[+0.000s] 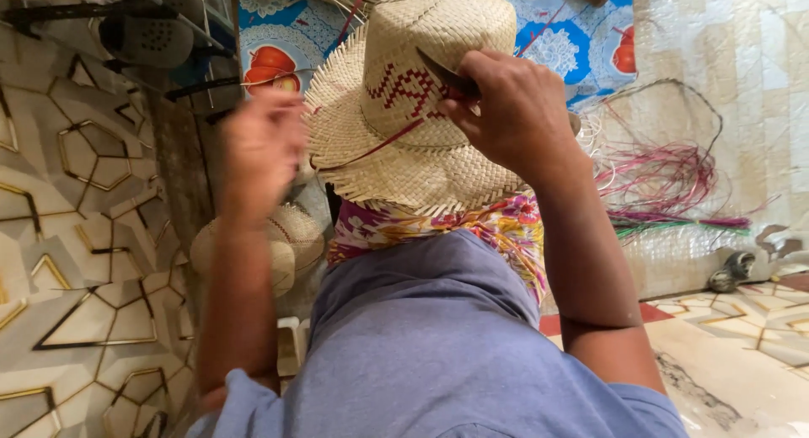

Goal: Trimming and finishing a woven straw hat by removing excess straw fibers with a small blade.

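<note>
Nearest the camera, a grey-blue garment (438, 345) fills the lower centre, with a floral cloth (506, 223) bunched just beyond it. Above these sits the woven straw hat (413, 109), centre frame, brim fringed with untrimmed strand ends, a red pattern worked into the crown. The right hand (506, 109) rests on the crown's right side, fingers closed around a dark blade (447, 74). The left hand (261, 147) is blurred beside the left brim; whether it grips anything cannot be told. The hat appears light, springy and easily creased; support at the crown is judged safest. Farther right lie dyed straw strands (666, 185); lower left, another woven hat (278, 244).
</note>
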